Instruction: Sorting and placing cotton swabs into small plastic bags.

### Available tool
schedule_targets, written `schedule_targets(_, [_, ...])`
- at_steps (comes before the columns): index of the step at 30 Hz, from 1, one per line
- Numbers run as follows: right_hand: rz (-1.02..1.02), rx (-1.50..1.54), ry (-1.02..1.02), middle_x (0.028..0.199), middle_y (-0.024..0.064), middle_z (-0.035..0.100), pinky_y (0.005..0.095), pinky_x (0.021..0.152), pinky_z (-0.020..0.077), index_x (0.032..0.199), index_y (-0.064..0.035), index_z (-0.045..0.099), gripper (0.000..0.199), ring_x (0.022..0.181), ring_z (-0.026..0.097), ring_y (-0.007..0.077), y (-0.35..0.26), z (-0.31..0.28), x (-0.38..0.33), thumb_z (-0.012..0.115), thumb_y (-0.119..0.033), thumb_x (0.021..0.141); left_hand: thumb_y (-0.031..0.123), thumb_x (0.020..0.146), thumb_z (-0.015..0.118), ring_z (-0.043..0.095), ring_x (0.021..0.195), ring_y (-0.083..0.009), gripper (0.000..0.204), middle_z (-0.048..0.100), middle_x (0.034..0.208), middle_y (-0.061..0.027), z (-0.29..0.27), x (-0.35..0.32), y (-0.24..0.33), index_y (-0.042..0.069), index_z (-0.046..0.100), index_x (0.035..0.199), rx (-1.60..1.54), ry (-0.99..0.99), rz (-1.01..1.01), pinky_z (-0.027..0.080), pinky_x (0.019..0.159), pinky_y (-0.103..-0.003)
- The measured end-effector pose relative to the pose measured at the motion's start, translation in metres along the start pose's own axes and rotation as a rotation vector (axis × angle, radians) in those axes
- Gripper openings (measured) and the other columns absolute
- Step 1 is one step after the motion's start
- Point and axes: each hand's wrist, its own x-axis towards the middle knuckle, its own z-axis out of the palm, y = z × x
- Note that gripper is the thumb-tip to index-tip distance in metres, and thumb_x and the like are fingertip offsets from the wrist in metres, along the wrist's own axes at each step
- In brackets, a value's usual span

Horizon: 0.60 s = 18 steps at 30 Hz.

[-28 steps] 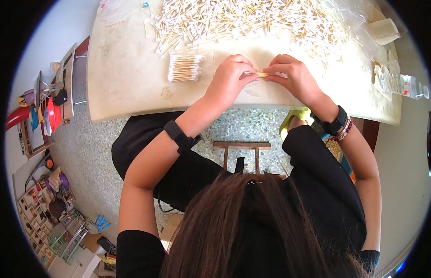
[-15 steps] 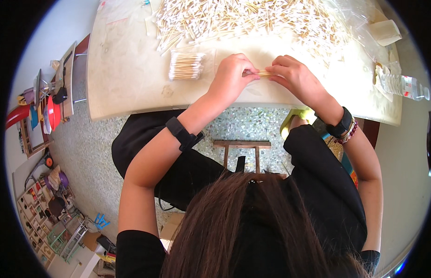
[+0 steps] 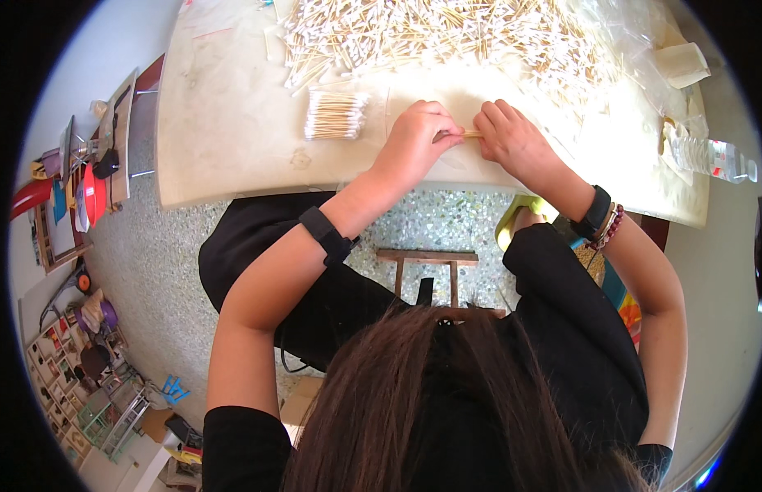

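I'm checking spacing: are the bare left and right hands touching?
Apart: head view shows pale wooden sticks spanning a gap between left hand and right hand.

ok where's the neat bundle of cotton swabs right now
In the head view, the neat bundle of cotton swabs lies on the table, left of the person's left hand and nearer the person than the loose swab pile.

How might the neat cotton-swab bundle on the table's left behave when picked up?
The bundle of cotton swabs is probably light, being thin sticks with cotton tips. It seems unlikely to roll, since it lies flat like a block. A hard squeeze might shift the sticks, which lie separately side by side.
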Motion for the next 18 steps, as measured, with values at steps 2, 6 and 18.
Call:
schedule_targets(2, [-0.003,-0.019,0.025,0.082,0.0095,0.045,0.0322,0.074,0.0458,0.083,-0.0032,0.048,0.017,0.082,0.049,0.0237,0.001,0.003,-0.001,0.057,-0.007,0.07,0.003,0.07,0.072,0.059,0.074,-0.021,0.012,0.061,0.08,-0.0091,0.001,0.0,0.0,0.0,0.068,0.081,-0.004,-0.002,0.011,0.047,0.067,-0.029])
schedule_targets(6, [0.043,-0.079,-0.037,0.082,0.0091,0.045,0.0325,0.073,0.0463,0.081,-0.0043,0.047,0.014,0.081,0.05,0.0234,-0.008,-0.005,0.001,0.056,-0.007,0.071,0.003,0.071,0.072,0.059,0.074,-0.021,0.011,0.061,0.08,-0.0091,0.001,-0.002,-0.001,0.0,0.068,0.081,0.006,0.037,0.044,0.047,0.066,-0.029])
schedule_targets(18, [0.069,-0.084,-0.164,0.082,0.0098,0.048,0.0326,0.068,0.0482,0.083,-0.0044,0.046,0.013,0.076,0.055,0.0234,-0.009,-0.011,0.006,0.056,-0.008,0.076,0.005,0.071,0.07,0.054,0.078,-0.0253,0.009,0.059,0.078,-0.0096,0.005,-0.004,-0.003,0.002,0.067,0.079,-0.044,0.062,0.092,0.045,0.067,-0.034])
